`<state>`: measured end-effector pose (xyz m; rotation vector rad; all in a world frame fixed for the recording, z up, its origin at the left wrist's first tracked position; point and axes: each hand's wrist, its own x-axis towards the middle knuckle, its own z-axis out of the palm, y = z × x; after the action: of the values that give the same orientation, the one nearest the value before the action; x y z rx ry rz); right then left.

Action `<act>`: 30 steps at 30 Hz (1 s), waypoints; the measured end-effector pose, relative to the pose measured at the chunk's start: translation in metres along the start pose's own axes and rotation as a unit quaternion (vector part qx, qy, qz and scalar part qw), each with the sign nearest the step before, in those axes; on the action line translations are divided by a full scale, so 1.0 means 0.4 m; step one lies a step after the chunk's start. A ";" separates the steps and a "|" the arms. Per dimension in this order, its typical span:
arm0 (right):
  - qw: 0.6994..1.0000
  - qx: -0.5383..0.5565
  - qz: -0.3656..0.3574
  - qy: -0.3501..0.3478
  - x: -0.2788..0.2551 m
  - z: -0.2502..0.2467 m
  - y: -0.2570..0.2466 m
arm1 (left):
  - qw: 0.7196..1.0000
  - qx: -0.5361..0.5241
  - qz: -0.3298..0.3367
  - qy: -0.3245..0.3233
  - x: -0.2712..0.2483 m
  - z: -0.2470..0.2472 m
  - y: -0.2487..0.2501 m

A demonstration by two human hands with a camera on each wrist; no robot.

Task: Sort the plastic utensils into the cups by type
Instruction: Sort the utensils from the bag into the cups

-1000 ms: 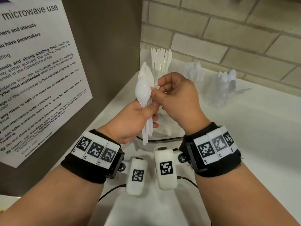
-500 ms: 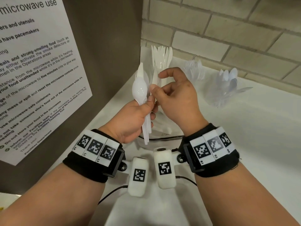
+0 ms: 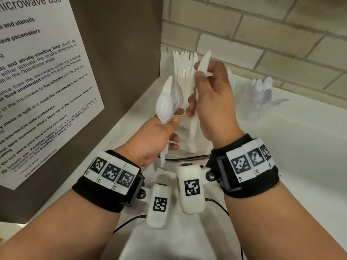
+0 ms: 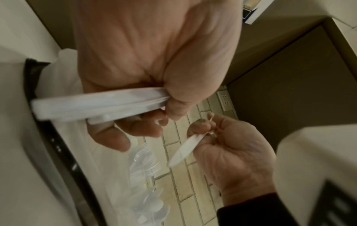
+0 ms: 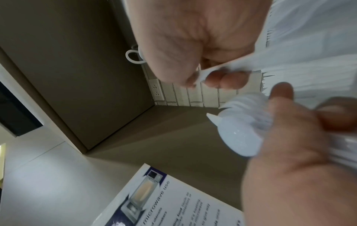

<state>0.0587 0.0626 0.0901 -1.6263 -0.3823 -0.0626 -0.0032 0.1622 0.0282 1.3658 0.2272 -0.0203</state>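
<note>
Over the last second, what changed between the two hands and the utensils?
The right hand pulled a single knife out of the bunch and lifted it up and away toward the back cup of knives. The left hand kept gripping the remaining utensil bunch, spoon foremost. The cups stayed put.

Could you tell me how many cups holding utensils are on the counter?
3: the knife cup in the back corner, the fork cup beside it, mostly hidden by the right hand in the head view, and the spoon cup furthest right.
</note>
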 end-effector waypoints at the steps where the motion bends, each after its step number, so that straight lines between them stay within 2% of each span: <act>1: 1.000 -0.020 0.009 -0.020 0.004 -0.003 -0.006 | 1.000 0.014 0.003 0.007 0.001 -0.001 -0.002; 4: 0.995 -0.051 0.044 -0.069 0.007 -0.004 -0.008 | 0.999 0.041 0.011 -0.002 -0.001 -0.001 -0.002; 7: 0.995 -0.046 0.054 -0.072 0.013 0.004 -0.004 | 0.999 0.044 0.012 -0.021 -0.003 -0.001 -0.001; 11: 0.995 0.033 0.085 -0.043 0.019 0.008 -0.009 | 0.998 -0.051 -0.025 -0.029 -0.001 -0.010 -0.003; 14: 0.994 0.076 0.079 0.000 0.018 0.005 -0.013 | 0.992 -0.115 -0.034 -0.038 0.000 -0.018 -0.005; 19: 0.996 0.062 0.039 0.056 0.050 -0.026 -0.003 | 0.993 -0.113 -0.031 -0.020 0.003 -0.024 0.001; 23: 0.989 0.119 0.063 0.068 0.117 -0.070 -0.016 | 0.992 -0.114 -0.050 0.019 0.014 -0.027 0.012; 26: 0.988 0.127 0.025 0.081 0.200 -0.078 -0.024 | 0.990 -0.109 -0.076 0.046 0.030 -0.030 0.016; 30: 0.986 0.117 -0.080 0.087 0.313 -0.037 -0.002 | 0.988 -0.111 -0.088 0.059 0.046 -0.030 0.017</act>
<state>0.1791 0.0741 0.1258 -1.3459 -0.3702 -0.2690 0.0140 0.1773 0.0294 1.1226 0.4371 -0.0593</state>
